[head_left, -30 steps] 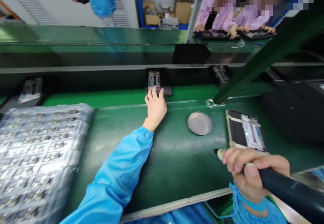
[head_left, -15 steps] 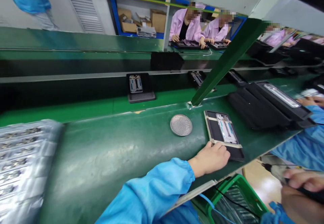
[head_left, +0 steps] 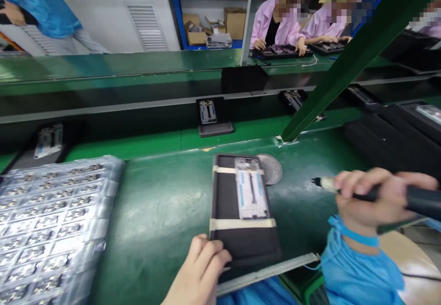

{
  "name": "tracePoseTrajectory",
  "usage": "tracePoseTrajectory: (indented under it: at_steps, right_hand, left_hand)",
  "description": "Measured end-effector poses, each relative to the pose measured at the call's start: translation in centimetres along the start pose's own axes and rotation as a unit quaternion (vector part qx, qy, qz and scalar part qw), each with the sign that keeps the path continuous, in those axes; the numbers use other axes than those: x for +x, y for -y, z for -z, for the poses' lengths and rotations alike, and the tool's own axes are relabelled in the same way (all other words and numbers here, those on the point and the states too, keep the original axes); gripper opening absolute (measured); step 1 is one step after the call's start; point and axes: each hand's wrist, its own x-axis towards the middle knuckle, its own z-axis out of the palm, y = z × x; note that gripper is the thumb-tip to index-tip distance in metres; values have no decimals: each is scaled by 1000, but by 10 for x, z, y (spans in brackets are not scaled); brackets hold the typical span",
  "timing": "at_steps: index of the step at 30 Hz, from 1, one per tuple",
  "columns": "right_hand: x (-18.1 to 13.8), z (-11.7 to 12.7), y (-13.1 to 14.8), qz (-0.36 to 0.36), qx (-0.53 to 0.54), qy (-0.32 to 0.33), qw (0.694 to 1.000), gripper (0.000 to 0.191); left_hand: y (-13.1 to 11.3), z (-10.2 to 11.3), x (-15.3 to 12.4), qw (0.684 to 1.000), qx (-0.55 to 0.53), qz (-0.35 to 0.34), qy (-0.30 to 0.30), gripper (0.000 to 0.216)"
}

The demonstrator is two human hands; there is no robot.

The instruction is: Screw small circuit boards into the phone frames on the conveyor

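My left hand (head_left: 203, 268) grips the near left corner of a black foam tray (head_left: 241, 245), thumb hidden. In the tray, between two cream tape bands, lies a silver phone frame (head_left: 253, 190) with blue strips and a dark cable down its middle. My right hand (head_left: 375, 197) is wrapped round an electric screwdriver (head_left: 423, 202); its pale collar and dark tip point left, above the bench and to the right of the tray. Partly behind the tray's right edge sits a round metal mesh dish (head_left: 270, 169).
At left stands a clear plastic tray (head_left: 112, 176) of small parts. Beyond the bench edge, more foam trays with phone frames (head_left: 207, 112) lie on the line. A green post (head_left: 330, 89) rises at right beside stacked black trays (head_left: 389, 135). Co-workers in pink (head_left: 265, 15) sit opposite.
My left hand has brought the foam tray leftward, now partly covering the mesh dish. My right hand has raised the screwdriver from the lower right to above the bench. The view has shifted left.
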Motion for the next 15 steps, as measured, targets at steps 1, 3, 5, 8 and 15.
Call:
tracePoseTrajectory:
  at_steps: [1,3,5,8,15]
  right_hand:
    - [-4,-15,-12,36,7,29,999,55]
    - [-13,-41,-35,-5,5,83,997,52]
    - [-22,-57,-54,-45,3,127,991,53]
    - [-30,-60,-70,-77,-2,174,982,52]
    - [-34,-50,-74,-87,-6,199,976,47]
  left_hand:
    - [6,0,-13,1000,8,23,-10,50]
    - [15,-4,-35,998,18,58,-25,47]
    - [21,-6,-50,996,17,82,-14,37]
    - [32,-2,-52,993,6,99,60,17]
    - [111,-31,44,982,18,175,68,37]
